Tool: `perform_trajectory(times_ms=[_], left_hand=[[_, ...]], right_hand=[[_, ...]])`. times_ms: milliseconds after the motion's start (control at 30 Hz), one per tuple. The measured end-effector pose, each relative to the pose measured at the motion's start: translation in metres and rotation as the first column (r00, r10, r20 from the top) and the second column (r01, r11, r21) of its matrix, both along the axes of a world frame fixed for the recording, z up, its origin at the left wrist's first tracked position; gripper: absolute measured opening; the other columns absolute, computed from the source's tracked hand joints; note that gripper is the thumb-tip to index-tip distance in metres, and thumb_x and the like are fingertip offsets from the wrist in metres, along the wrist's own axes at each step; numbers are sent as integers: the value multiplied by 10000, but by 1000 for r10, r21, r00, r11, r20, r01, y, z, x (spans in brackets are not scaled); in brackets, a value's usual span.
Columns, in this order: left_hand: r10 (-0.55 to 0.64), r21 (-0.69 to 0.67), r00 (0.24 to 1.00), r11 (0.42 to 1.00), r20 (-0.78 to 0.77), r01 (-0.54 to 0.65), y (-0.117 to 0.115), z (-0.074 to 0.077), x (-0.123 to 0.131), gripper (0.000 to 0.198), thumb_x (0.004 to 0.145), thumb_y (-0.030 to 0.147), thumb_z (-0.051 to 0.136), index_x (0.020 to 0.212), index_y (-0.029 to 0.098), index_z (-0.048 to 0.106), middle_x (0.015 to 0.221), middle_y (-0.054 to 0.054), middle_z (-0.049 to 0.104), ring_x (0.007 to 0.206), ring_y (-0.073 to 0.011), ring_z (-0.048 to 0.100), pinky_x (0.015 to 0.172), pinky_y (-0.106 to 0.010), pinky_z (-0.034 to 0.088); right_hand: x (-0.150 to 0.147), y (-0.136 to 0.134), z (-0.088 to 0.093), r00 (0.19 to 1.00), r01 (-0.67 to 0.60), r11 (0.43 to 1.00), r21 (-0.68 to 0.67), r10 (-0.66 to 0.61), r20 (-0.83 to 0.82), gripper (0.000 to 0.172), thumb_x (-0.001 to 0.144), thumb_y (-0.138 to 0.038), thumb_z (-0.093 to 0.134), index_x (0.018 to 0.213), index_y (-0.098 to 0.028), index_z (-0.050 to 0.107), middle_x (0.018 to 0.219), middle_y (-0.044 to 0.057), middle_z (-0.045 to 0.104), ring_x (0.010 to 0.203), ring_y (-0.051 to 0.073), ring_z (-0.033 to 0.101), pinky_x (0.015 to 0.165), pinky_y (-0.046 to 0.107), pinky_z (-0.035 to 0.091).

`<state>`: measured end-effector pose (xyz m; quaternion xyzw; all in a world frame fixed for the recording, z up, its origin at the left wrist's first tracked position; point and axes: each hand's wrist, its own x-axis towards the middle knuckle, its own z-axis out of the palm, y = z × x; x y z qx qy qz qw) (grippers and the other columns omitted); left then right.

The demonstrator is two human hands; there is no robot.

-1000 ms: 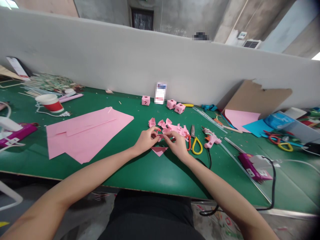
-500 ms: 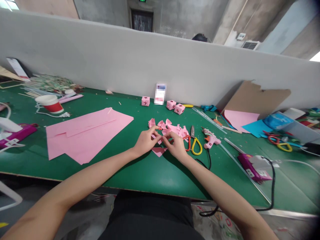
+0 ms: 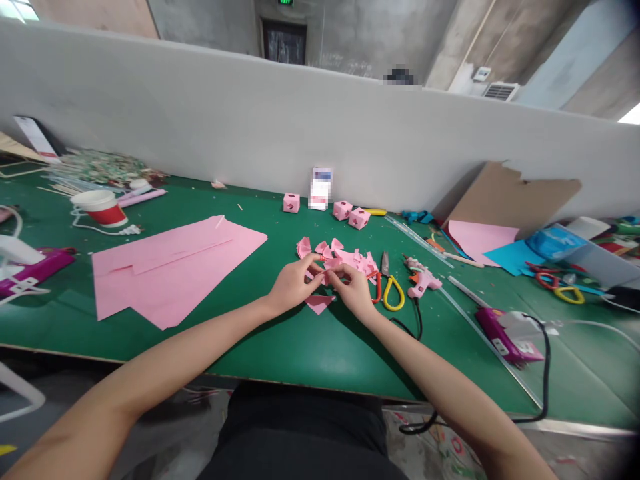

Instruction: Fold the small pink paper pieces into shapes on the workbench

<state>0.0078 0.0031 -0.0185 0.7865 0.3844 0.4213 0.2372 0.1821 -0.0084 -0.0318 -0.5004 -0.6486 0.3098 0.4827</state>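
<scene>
Found the left hand (image 3: 293,285) and the right hand (image 3: 356,291) set close together low over the green table (image 3: 300,347), at its centre and in front of the body. Recorded both as grasping, neither slack nor fisted, with thumbs and forefingers pinched on one small pink piece (image 3: 327,272) held just above the surface. Could not make out the exact fold under the fingers. Noted a loose pink triangle (image 3: 319,303) lying flat on the table directly beneath the hands, untouched. Logged a heap (image 3: 345,257) of similar folded pink parts just behind the hands, the parts touching one another. Counted three pink cubes (image 3: 343,209) standing near the grey partition (image 3: 200,120), well apart from the hands. Logged a large pink sheet (image 3: 170,267) lying flat to the left, stepped along one edge as if partly cut. Noted yellow-handled scissors (image 3: 393,290) and a pink glue gun (image 3: 423,279) lying unheld just right of the right hand. Judged the work to be partway along: three cubes made up, a batch of parts folded, one part in hand under the fingers. Judged the remainder to be considerable — the heap not yet joined into cubes, and most of the large sheet uncut.
</scene>
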Motion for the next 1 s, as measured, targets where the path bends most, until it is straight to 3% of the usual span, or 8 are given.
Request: perform_trajectory(times_ms=[100, 300, 633, 867, 1000], left_hand=[[-10, 5, 999, 1000, -49, 10, 0, -1, 0, 329, 874, 304, 599, 1184, 214, 538, 963, -24, 736, 720, -151, 688, 654, -261, 537], [-10, 51, 1000, 999, -30, 12, -1, 0, 0, 313, 875, 224, 584, 1183, 213, 530, 923, -21, 722, 837, -166, 695, 732, -277, 540], [0, 78, 1000, 997, 1, 0, 0, -3, 1, 306, 882, 181, 565, 1183, 194, 511, 880, -6, 687, 797, -132, 669, 748, -255, 532], [-45, 59, 998, 997, -44, 48, 0, 0, -1, 332, 884, 191, 570, 1209, 207, 500, 889, -13, 698, 825, -156, 677, 788, -296, 542], [-34, 70, 999, 997, -39, 36, -2, 1, 1, 325, 876, 180, 573, 1193, 203, 505, 872, -10, 688, 804, -152, 675, 766, -288, 541]], right_hand=[[1, -1, 2, 991, 42, 994, 97, -54, 121, 195, 865, -354, 585, 837, -185, 677, 755, 40, 701, 685, 180, 649, 596, 272, 485], [2, -3, 1, 935, -54, 980, 190, -18, 355, 137, 874, -264, 567, 852, -211, 692, 831, 47, 727, 731, 187, 661, 639, 290, 487], [-3, -6, 3, 970, 7, 985, 175, -49, 238, 124, 861, -294, 594, 841, -194, 665, 803, 28, 716, 680, 161, 656, 599, 259, 488], [4, -6, 8, 903, -95, 954, 285, -38, 427, 116, 874, -262, 557, 841, -212, 656, 843, 49, 693, 784, 191, 644, 666, 292, 488], [4, -5, 11, 914, -78, 959, 274, -41, 403, 84, 837, -244, 573, 791, -213, 634, 805, 32, 688, 743, 178, 633, 638, 280, 478]])
